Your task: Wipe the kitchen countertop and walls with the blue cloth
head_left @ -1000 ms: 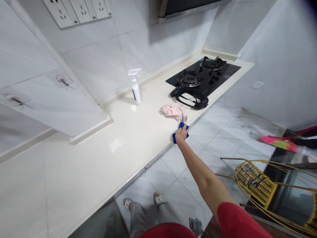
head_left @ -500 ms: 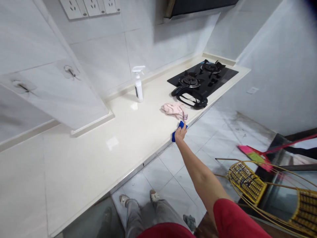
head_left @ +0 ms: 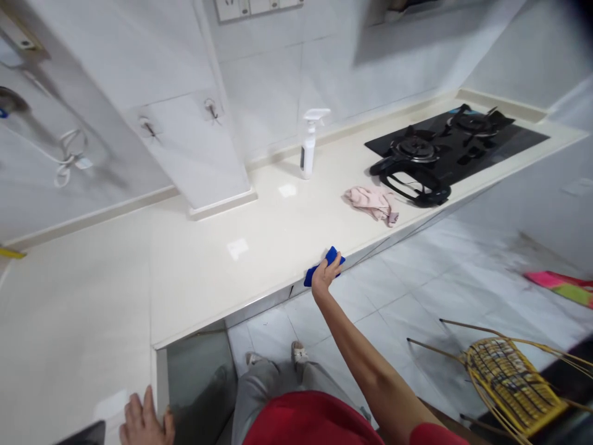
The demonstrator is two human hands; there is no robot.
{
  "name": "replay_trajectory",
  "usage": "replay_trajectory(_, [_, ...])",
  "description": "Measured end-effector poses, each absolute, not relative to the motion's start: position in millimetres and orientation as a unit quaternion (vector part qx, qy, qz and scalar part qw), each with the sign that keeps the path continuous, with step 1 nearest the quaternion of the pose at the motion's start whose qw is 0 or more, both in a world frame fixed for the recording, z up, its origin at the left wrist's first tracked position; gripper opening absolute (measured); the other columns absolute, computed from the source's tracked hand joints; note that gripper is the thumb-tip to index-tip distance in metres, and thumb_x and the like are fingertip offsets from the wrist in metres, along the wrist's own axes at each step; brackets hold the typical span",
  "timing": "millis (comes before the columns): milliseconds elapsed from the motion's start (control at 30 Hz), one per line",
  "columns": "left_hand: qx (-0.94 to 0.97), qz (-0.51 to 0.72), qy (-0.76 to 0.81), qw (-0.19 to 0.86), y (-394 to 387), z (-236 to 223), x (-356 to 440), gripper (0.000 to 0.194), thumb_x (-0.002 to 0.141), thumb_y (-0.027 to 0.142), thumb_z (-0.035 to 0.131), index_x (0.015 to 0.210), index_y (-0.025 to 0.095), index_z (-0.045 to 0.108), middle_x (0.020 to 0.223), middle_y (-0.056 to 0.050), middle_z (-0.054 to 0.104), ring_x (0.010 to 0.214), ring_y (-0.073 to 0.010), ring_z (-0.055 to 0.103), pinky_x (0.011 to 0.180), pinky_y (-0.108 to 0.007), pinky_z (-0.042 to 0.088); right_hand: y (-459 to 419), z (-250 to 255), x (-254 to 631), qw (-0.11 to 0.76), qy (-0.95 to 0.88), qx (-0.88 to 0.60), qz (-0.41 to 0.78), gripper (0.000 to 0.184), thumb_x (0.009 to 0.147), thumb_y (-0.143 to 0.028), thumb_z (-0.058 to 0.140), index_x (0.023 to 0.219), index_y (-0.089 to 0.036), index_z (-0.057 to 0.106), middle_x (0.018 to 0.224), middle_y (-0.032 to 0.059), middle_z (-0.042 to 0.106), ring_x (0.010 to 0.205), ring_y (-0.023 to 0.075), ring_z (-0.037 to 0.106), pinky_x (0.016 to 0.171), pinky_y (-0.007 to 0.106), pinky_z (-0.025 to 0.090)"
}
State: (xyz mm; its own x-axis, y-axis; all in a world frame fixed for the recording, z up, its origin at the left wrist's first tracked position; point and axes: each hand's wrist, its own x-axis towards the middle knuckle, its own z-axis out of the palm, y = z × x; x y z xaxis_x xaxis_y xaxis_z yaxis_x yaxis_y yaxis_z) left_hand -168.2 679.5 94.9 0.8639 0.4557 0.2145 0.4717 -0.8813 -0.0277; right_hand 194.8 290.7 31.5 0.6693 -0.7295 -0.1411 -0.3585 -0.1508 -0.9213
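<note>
With my right hand I hold a blue cloth against the front edge of the cream countertop. Its ends stick out past my fingers on both sides. My left hand rests at the counter's edge at the bottom left, fingers apart, with nothing in it. Farther along the counter, past my right hand, lies a crumpled pink cloth. A white spray bottle stands upright near the wall.
Beyond the pink cloth are a black frame-like object and a black gas hob. A yellow woven chair stands on the tiled floor at right, with a pink-and-green broom behind it. A wall pillar juts onto the counter.
My right hand has slid the blue cloth along the counter edge, away from the pink cloth and toward me. My left hand has come into view as the camera turned left.
</note>
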Motion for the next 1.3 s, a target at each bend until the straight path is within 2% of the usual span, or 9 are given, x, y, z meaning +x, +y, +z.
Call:
replay_trajectory(267, [-0.961,-0.094,-0.256,0.038,680.6,87.3,-178.1,0.064,0.098,0.039,0.025,0.145,0.000,0.044,0.154,-0.031,0.038,0.147,-0.0454,0.033,0.114,-0.066,0.036,378.2,43.9,140.2,0.558,0.340,-0.744,-0.139,0.069,0.089,-0.035,0.033,0.154,-0.011,0.029,0.157,0.0239,0.027,0.150,0.0344,0.021,0.120,0.055,0.024])
replay_trajectory(500, [-0.957,-0.080,-0.278,0.010,673.1,89.8,-184.7,0.056,0.099,0.028,0.035,0.150,0.006,0.041,0.160,-0.025,0.033,0.151,-0.0400,0.028,0.120,-0.062,0.031,451.1,56.2,95.4,0.568,0.323,-0.753,-0.085,0.073,0.088,-0.033,0.034,0.157,-0.012,0.020,0.160,0.0250,0.020,0.151,0.0361,0.016,0.119,0.058,0.024])
replay_trajectory(733, [-0.950,-0.121,-0.283,-0.047,673.2,86.8,-188.0,0.058,0.100,0.038,0.038,0.151,0.010,0.040,0.162,-0.024,0.029,0.154,-0.0373,0.021,0.123,-0.064,0.025,508.8,65.1,51.7,0.580,0.269,-0.768,-0.020,0.071,0.091,-0.033,0.032,0.157,-0.011,0.016,0.160,0.0257,0.018,0.151,0.0342,0.017,0.120,0.056,0.023])
replay_trajectory(900, [-0.934,-0.146,-0.293,-0.140,674.9,82.0,-193.7,0.057,0.102,0.037,0.034,0.153,0.013,0.036,0.163,-0.020,0.030,0.155,-0.0322,0.020,0.125,-0.063,0.020,549.6,67.8,17.5,0.603,0.202,-0.771,0.018,0.070,0.092,-0.033,0.028,0.157,-0.010,0.015,0.160,0.0221,0.021,0.151,0.0300,0.017,0.123,0.052,0.021])
replay_trajectory(1100, [-0.887,-0.224,-0.311,-0.257,672.9,81.8,-205.5,0.058,0.103,0.034,0.029,0.155,0.008,0.028,0.160,-0.021,0.037,0.153,-0.0235,0.029,0.130,-0.052,0.020,608.4,77.8,-20.6,0.639,0.169,-0.748,0.063,0.069,0.094,-0.033,0.029,0.158,-0.014,0.013,0.161,0.0187,0.021,0.151,0.0265,0.018,0.124,0.049,0.021])
replay_trajectory(1300, [-0.835,-0.217,-0.346,-0.368,668.0,96.3,-232.6,0.057,0.103,0.036,0.024,0.153,0.011,0.035,0.161,-0.016,0.037,0.152,-0.0207,0.030,0.128,-0.043,0.029,652.5,78.7,-73.0,0.720,0.009,-0.677,0.150,0.066,0.091,-0.031,0.038,0.154,-0.015,0.031,0.159,0.0134,0.036,0.148,0.0216,0.031,0.126,0.044,0.019])
